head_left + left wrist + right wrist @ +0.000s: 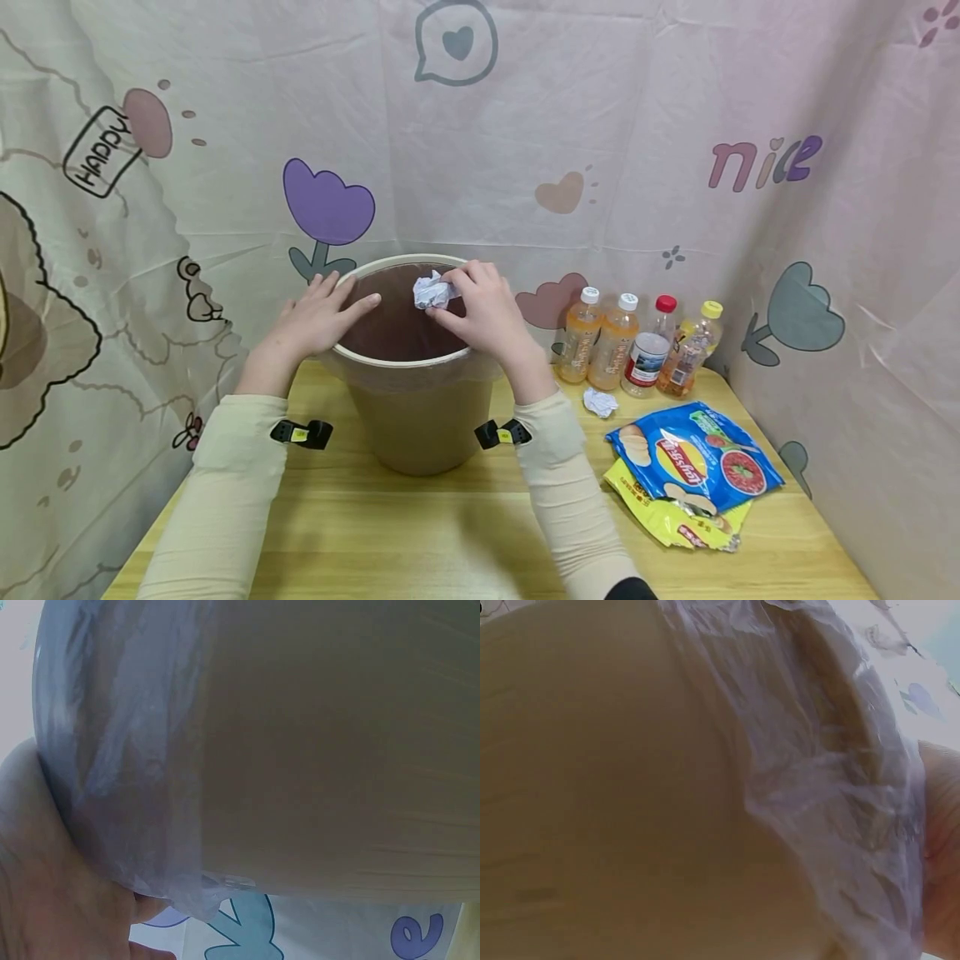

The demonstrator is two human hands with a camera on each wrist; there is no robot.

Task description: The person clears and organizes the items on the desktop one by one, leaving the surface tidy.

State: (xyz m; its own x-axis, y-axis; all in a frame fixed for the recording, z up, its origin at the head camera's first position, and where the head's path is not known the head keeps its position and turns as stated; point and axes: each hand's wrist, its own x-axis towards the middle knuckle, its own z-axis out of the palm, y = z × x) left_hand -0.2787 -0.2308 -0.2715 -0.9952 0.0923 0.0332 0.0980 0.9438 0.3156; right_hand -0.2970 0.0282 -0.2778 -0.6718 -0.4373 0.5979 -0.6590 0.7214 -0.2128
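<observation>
A brown trash can (420, 417) with a pale rim stands on the wooden table, a clear plastic liner (142, 750) folded over its edge. Over the can's mouth, my right hand (487, 308) pinches a crumpled ball of white paper (431, 292) between thumb and fingers. My left hand (318, 317) rests on the left side of the rim with its fingers spread and fairly straight. In the left wrist view, part of the left hand (60, 877) lies against the liner. The right wrist view shows only an edge of the right hand (941, 847) beside the liner.
Several plastic bottles (618, 342) stand in a row at the back right. A second crumpled paper ball (600, 402) lies in front of them. Nearer are a blue chip bag (697, 458) and a yellow snack bag (675, 517) partly beneath it. A printed curtain (465, 150) hangs behind.
</observation>
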